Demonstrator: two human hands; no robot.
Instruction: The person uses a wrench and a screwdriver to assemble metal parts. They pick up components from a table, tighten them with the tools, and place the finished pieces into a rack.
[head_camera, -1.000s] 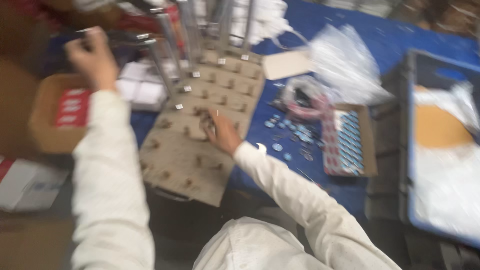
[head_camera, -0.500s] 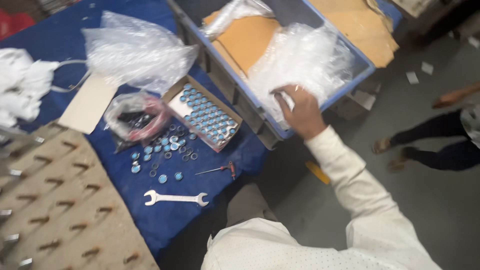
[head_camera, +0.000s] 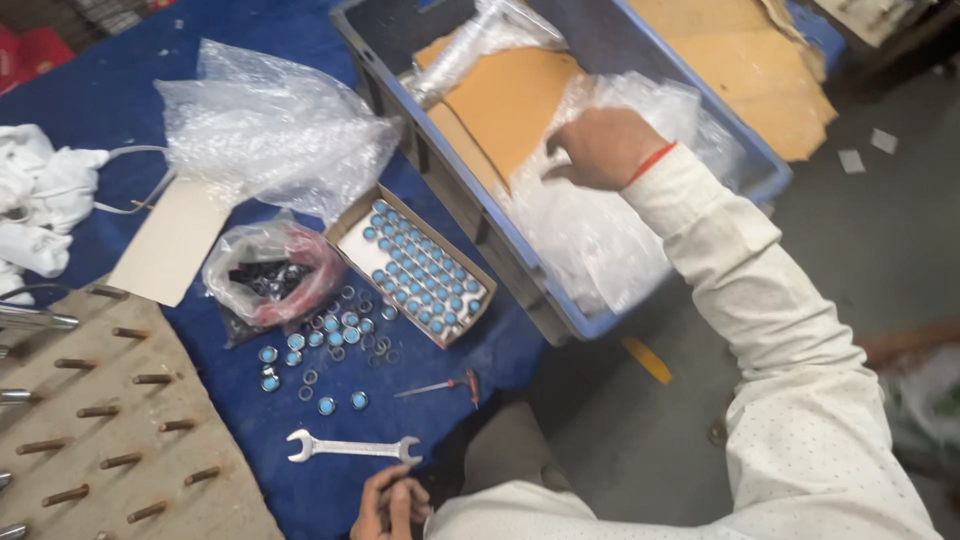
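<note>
My right hand reaches into a blue-grey plastic crate and grips a clear bubble-wrap bag lying over a brown cardboard sheet. My left hand rests at the near edge of the blue table with its fingers curled closed, just below a silver open-ended wrench. A small red-handled screwdriver lies to the right of the wrench. An open cardboard box of blue-capped round parts stands between the wrench and the crate.
A clear bag of black parts and loose metal rings lie left of the box. Crumpled bubble wrap, a cardboard card and white cloth sit further back. A wooden pegboard fills the lower left.
The view has swung from the pegboard to the crate. My right hand went from the pegboard into the crate and sits deeper on the bubble wrap. My left hand came down to the table edge.
</note>
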